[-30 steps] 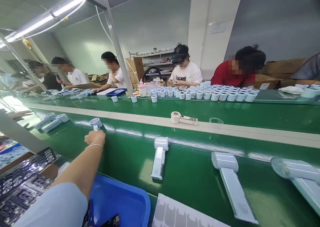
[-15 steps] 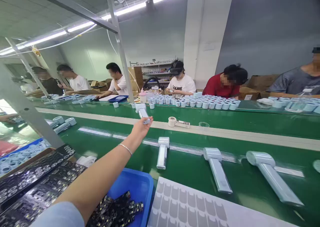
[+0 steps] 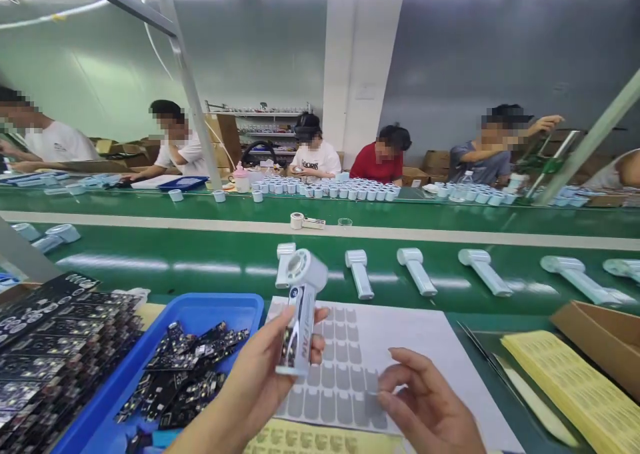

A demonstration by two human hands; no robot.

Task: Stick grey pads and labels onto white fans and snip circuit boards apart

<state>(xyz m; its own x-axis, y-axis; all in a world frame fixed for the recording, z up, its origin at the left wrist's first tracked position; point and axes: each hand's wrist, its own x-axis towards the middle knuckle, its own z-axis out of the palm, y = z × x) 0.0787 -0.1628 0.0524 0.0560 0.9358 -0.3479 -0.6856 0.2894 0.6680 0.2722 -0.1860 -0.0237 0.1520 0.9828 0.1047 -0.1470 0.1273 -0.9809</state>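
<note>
My left hand is wrapped round the handle of a pale blue handheld fan. The fan stands upright, its round head on top; a shiny strip, dark electronic parts and the printed word FAN show along the handle. To the right, my right hand has thumb and forefinger pinched at the edge of a grey sticker. That sticker is at the lower right of a white sheet bearing rows of similar grey stickers. My fingertips partly hide its edge.
A blue tray of small circuit boards sits left, beside stacked black board panels. Several fans lie on the green conveyor belt. Tweezers, yellow sticker sheets and a cardboard box are right. Co-workers sit across.
My left hand has come back from over the belt, bringing a fan close above the sticker sheet. My right hand has entered at the sheet. The view has turned right.
</note>
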